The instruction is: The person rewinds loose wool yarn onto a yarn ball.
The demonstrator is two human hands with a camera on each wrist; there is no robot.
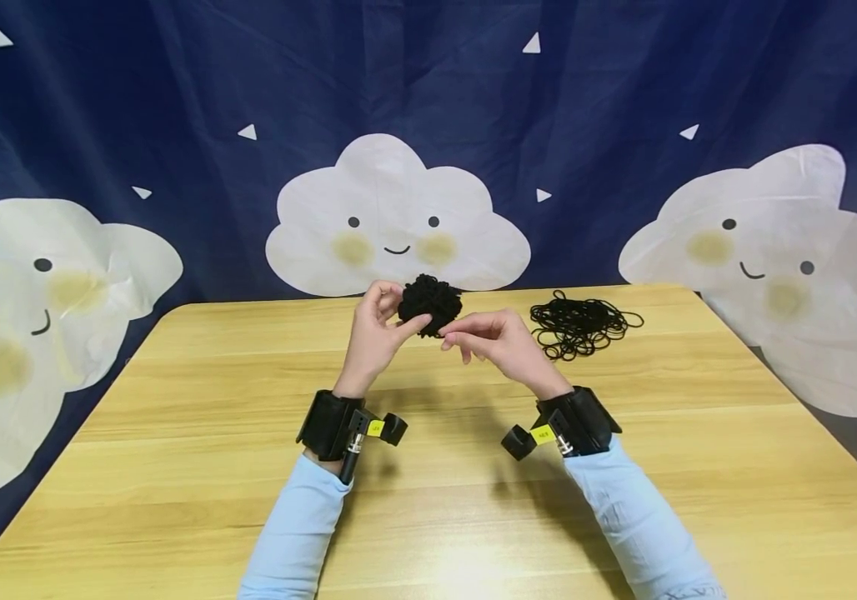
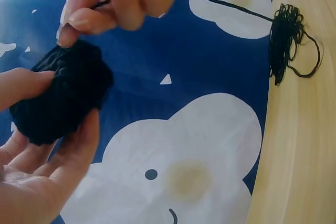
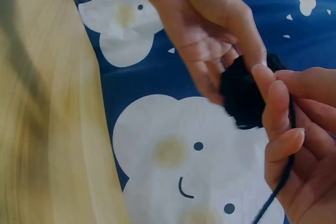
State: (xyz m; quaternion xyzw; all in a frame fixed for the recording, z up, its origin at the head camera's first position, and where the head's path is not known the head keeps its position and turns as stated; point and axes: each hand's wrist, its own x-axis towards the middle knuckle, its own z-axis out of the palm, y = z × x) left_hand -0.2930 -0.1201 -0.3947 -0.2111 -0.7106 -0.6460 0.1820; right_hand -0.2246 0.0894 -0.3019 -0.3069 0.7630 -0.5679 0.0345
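Note:
A ball of black yarn [image 1: 430,302] is held up over the far part of the table. My left hand [image 1: 374,337] grips it, thumb on the near side and fingers around the back and underside. Right beside the ball, my right hand [image 1: 502,340] pinches a yarn strand [image 2: 220,2] between thumb and index finger, its fingertips close to the ball's surface. In the left wrist view the strand runs through the right fingers to a loose yarn pile [image 2: 283,40]. The right wrist view shows it trailing down past the curled fingers [image 3: 283,142].
The loose pile of looped black yarn [image 1: 581,325] lies on the wooden table [image 1: 428,517] at the back right, beyond my right hand. A dark blue curtain [image 1: 428,75] with smiling white clouds hangs behind the table's far edge. Each wrist wears a black strapped camera mount.

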